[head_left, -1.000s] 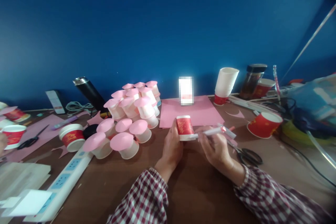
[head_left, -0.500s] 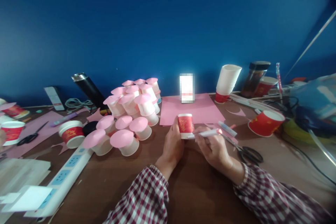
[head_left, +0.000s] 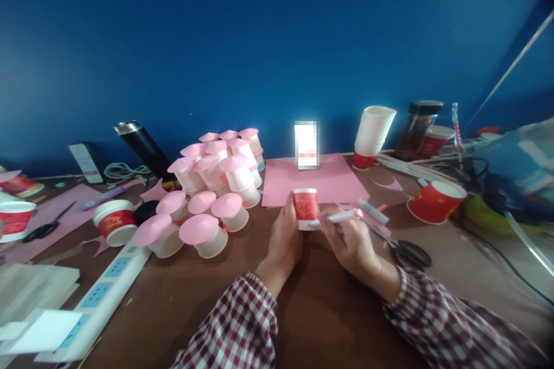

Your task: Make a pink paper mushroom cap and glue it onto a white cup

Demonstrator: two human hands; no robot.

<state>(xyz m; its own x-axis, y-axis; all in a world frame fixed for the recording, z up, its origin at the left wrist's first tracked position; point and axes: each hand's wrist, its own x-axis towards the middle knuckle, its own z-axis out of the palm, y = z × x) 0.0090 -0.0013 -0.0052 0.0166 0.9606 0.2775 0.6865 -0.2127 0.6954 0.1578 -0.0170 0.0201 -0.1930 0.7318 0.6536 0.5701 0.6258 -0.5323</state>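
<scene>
My left hand (head_left: 283, 239) grips a small upside-down red and white paper cup (head_left: 305, 207) standing on the brown table (head_left: 329, 311). My right hand (head_left: 351, 243) holds a white marker pen (head_left: 339, 217) whose tip touches the cup's lower right edge. Both sleeves are red and white checked. Behind the cup lies a pink paper sheet (head_left: 322, 176). The marker's cap (head_left: 373, 211) lies just right of my right hand.
A pile of white cups with pink paper tops (head_left: 212, 184) stands left of my hands. Scissors (head_left: 404, 252) lie at the right, beside a tipped red cup (head_left: 434, 202). A white cup stack (head_left: 372, 135), a jar (head_left: 418, 127), a black flask (head_left: 145, 150) and a power strip (head_left: 101, 294) surround the work area.
The view has shifted slightly. My hands, the cup and the marker stay nearly in place, with the marker tip still at the cup's base.
</scene>
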